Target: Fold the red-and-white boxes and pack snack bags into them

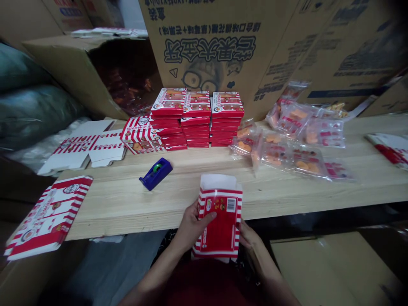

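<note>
At the near edge of the tabletop (134,204), both hands gripped a red-striped carton (219,219) upright, its top flap open. Left hand (191,227) clasped one side, thumb across the front; right hand (250,239) pressed the other. Beyond sat a blue tape dispenser (155,173), stacked cartons (197,119) and bagged snacks (293,140).

Left hand (191,224) and right hand (247,237) close together, both clasped.
</note>
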{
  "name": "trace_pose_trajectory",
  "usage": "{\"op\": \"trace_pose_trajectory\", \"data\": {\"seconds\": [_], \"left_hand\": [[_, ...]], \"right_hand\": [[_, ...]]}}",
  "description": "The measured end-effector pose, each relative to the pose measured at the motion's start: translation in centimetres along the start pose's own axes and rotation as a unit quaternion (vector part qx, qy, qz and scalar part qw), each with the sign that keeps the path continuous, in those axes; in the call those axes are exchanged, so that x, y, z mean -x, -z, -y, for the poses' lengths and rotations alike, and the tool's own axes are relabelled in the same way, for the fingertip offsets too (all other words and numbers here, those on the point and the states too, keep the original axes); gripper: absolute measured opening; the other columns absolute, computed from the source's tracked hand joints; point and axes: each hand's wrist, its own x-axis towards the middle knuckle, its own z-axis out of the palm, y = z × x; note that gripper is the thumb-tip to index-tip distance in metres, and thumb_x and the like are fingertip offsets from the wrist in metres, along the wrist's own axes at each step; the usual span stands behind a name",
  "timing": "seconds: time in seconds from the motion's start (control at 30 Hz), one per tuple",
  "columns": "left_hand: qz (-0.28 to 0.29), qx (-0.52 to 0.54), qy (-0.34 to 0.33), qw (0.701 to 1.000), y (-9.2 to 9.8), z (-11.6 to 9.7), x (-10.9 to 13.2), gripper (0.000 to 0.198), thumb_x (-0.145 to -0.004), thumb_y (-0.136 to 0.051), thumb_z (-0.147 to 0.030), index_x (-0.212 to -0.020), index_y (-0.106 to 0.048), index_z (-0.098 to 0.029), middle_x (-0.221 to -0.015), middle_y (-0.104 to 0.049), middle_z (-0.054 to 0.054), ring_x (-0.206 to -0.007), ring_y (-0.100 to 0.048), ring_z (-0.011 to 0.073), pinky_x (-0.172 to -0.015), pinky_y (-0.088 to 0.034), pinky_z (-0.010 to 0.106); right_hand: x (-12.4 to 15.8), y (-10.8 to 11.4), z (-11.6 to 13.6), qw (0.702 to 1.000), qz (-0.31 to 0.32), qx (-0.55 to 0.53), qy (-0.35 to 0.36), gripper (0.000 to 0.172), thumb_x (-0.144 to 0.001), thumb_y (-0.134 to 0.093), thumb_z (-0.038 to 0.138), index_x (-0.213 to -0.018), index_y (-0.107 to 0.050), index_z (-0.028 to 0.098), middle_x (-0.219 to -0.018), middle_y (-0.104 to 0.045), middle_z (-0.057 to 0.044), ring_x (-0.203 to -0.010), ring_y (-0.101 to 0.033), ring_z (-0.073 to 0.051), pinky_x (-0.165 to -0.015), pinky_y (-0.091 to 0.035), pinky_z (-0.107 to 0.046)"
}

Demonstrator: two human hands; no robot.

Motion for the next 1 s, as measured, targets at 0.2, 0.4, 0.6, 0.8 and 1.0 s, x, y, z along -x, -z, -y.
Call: {"op": "trace_pose_trajectory", "data": {"seconds": [0.2,0.4,0.6,0.8,1.0], "left_hand": [[0.075,-0.01,-0.004,0.997,1.7,-0.8,-0.3,0.045,-0.085,-0.08,-0.038,-0.122,-0.066,-0.018,-0.112,-0.079,0.01,-0.101,-0.075,0.0281,-0.087,-0.059,0.038],[0.11,-0.006,-0.06,0.992,1.7,0.2,0.2,0.077,-0.076,-0.088,-0.038,-0.142,-0.054,-0.022,-0.136,-0.068,0.013,-0.122,-0.066,0.0312,-0.103,-0.053,0.041],[0.059,-0.035,-0.009,0.998,2.1,0.6,0.0,0.039,-0.085,-0.08,-0.043,-0.111,-0.069,-0.015,-0.106,-0.078,0.011,-0.094,-0.073,0.0263,-0.082,-0.058,0.034],[0.076,-0.025,-0.042,0.996,2.5,1.0,-0.9,0.031,-0.088,-0.076,-0.038,-0.109,-0.071,-0.016,-0.102,-0.078,0.008,-0.089,-0.073,0.0223,-0.08,-0.057,0.031],[-0.024,-0.02,-0.192,0.981,3.0,0.5,-1.0,0.057,-0.09,-0.075,-0.03,-0.143,-0.053,-0.026,-0.12,-0.073,0.008,-0.104,-0.072,0.0195,-0.093,-0.056,0.031]], "right_hand": [[-0.6,1.1,3.7,0.997,-0.004,-0.065,0.03,0.079,-0.055,-0.098,0.047,-0.127,-0.069,0.031,-0.115,-0.079,-0.008,-0.106,-0.074,-0.031,-0.098,-0.055,-0.046],[-0.8,-0.5,4.0,0.996,0.055,-0.053,0.039,0.1,-0.039,-0.104,0.046,-0.131,-0.067,0.027,-0.123,-0.076,-0.01,-0.116,-0.07,-0.033,-0.102,-0.052,-0.045],[-1.6,-1.4,4.4,0.997,0.056,-0.033,0.052,0.067,-0.047,-0.102,0.043,-0.106,-0.078,0.024,-0.09,-0.082,-0.002,-0.083,-0.076,-0.022,-0.078,-0.058,-0.029],[-2.0,-0.6,5.2,0.996,-0.006,0.048,0.078,0.038,-0.055,-0.099,0.03,-0.085,-0.078,0.021,-0.076,-0.08,0.0,-0.065,-0.071,-0.017,-0.065,-0.056,-0.026],[-2.4,-0.6,5.5,0.987,-0.074,0.099,0.104,0.029,-0.067,-0.094,0.028,-0.089,-0.076,0.022,-0.073,-0.077,0.002,-0.062,-0.067,-0.014,-0.061,-0.055,-0.024]]}}
